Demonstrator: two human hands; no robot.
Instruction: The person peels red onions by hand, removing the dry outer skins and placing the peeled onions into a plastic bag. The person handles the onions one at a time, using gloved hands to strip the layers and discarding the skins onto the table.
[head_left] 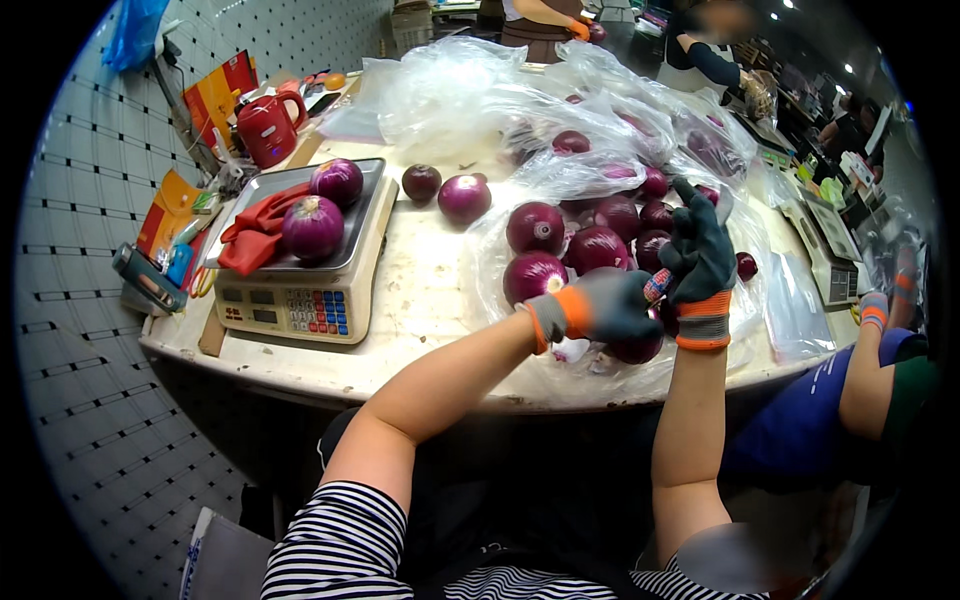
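Note:
Both my hands wear dark grey knitted gloves with orange cuffs and meet over a heap of red onions (598,250) on clear plastic. My left hand (605,303) is closed, reaching across from the left. At its fingertips shows a small red-and-blue patterned thing (656,286), whose kind I cannot make out. My right hand (698,250) is upright beside it, fingers stretched upward and partly bent; its palm side is hidden. Beneath the hands sit a darker onion (636,348) and pale peeled bits (571,350).
On the left stands a scale (293,300) bearing two onions and a red cloth (265,232). Loose onions (464,199) lie beside it. Clear plastic bags (450,95) cover the table's far side. A red kettle (268,130) stands far left. Other people work beyond and to the right.

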